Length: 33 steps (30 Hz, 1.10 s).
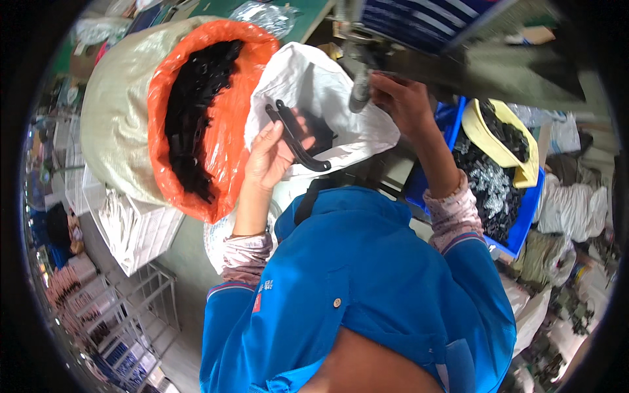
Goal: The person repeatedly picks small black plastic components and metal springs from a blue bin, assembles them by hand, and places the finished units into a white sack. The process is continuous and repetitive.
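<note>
One tan sack was the largest item; it stood at my left, its mouth fitted with one orange liner and loaded with black pieces, too heaped to count. One white sack stood open in front of me, beside the liner, with a few dark pieces visible inside; their number could not be read. One blue bin was located at my right, containing a mass of small black and silvery parts, uncountable. One yellow container rested over the bin and carried further black parts. One grey metal post of a machine hung above the white sack.

My left hand was positioned over the white sack's mouth, fingers curled and gripping black curved parts: apparently two, side by side. My right hand was raised next to the post, fingers bent; whether they held anything, I could not tell.

I judged the work to be mid-run. The gripped parts were not yet set down, and loose stock remained in the containers. Which pieces were finished and which were waiting could not be determined.
</note>
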Available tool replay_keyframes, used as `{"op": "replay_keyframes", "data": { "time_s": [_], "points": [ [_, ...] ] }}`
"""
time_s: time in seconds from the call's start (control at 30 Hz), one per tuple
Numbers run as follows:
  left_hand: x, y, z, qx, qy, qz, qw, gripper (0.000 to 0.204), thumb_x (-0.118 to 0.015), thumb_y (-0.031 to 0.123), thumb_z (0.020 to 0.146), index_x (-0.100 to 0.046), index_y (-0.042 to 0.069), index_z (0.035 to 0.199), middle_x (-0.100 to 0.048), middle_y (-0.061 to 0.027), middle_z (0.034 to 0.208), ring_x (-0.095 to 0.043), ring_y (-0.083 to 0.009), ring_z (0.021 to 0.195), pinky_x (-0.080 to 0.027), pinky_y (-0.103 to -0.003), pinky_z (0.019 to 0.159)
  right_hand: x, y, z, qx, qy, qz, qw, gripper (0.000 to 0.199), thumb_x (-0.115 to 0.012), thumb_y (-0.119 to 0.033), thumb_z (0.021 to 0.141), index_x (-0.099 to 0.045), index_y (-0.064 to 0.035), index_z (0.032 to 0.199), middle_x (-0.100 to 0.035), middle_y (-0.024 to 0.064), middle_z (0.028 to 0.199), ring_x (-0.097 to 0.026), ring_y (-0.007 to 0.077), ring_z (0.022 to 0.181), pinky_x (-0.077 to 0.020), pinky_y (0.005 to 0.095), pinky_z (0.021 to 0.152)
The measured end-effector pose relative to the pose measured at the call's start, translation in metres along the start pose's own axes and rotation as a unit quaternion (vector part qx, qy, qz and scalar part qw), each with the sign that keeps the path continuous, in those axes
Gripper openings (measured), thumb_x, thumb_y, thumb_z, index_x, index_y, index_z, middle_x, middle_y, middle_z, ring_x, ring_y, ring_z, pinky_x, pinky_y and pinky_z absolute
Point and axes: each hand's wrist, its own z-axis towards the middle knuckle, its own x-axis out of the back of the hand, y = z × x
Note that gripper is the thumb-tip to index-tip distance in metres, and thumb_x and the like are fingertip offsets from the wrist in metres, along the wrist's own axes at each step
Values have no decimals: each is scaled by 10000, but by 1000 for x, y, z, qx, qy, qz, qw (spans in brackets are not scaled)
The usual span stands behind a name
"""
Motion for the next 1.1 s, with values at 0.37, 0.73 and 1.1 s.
{"op": "replay_keyframes", "data": {
  "time_s": [0.37, 0.73, 1.1],
  "points": [
    [-27, -76, 29, 154, 31, 84, 984, 402, -641, 156, 927, -529, -1, 1280, -610, -51, 926, -554, -117, 801, -429, -242, 636, -18, 45, -11, 318, 189, -355, 859, 133, -682, -168, 829, -714, -53, 887, -633, 157, 784, -620, 350, 739, -504, 429, 644],
    [-83, -150, 44, 130, 41, 270, 953, 128, -709, 30, 838, -646, 30, 950, -606, -8, 753, -518, -82, 568, -392, -238, 521, 135, 43, -186, 73, 319, -618, 715, 149, -702, -139, 810, -701, -75, 944, -622, 105, 859, -638, 295, 731, -508, 388, 629],
    [-147, -187, 50, -21, -307, 602, 736, 419, -745, 12, 758, -664, 58, 1167, -626, -101, 1276, -631, -220, 1109, -491, -325, 966, 119, 4, -239, -4, 245, -150, 958, 149, -643, -148, 893, -674, -11, 847, -566, 13, 651, -554, 152, 597, -445, 275, 559]
  ]
}}
